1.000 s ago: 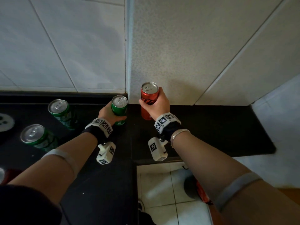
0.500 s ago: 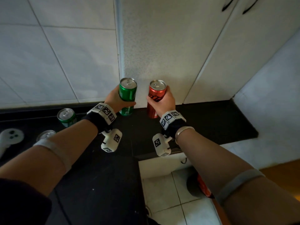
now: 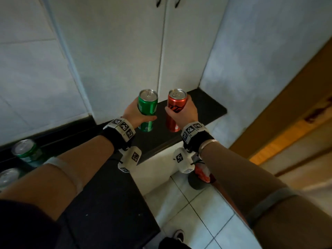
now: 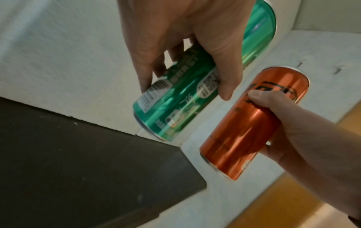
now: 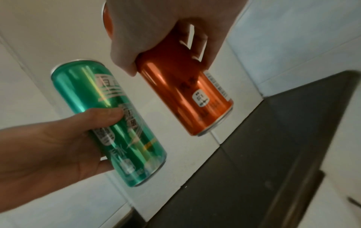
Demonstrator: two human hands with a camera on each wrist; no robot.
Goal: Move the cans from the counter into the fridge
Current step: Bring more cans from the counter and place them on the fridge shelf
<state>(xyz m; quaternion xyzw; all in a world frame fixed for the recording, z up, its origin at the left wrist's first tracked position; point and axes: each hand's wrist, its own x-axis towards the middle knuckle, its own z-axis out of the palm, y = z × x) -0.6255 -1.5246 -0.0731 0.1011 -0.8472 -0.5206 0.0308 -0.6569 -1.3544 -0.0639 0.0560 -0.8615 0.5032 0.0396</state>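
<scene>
My left hand (image 3: 137, 114) grips a green can (image 3: 147, 109) upright, lifted above the black counter (image 3: 111, 194). Beside it, my right hand (image 3: 185, 112) grips a red can (image 3: 175, 110), also upright and off the counter. In the left wrist view the fingers wrap the green can (image 4: 175, 100), with the red can (image 4: 250, 123) to its right. The right wrist view shows the red can (image 5: 187, 95) under my curled fingers and the green can (image 5: 113, 123) to its left. Two more green cans (image 3: 27, 151) stand on the counter at the far left, partly hidden by my left forearm.
White cabinet doors (image 3: 161, 51) with dark handles rise straight ahead behind the cans. A white tiled wall (image 3: 32, 69) stands on the left. The counter ends at the right (image 3: 213, 108), with tiled floor (image 3: 197, 212) below and a wooden door (image 3: 296, 105) at the far right.
Both hands lifted their cans off the counter and carried them up and to the right. My view swung right, bringing the cabinet doors and the wooden door into sight.
</scene>
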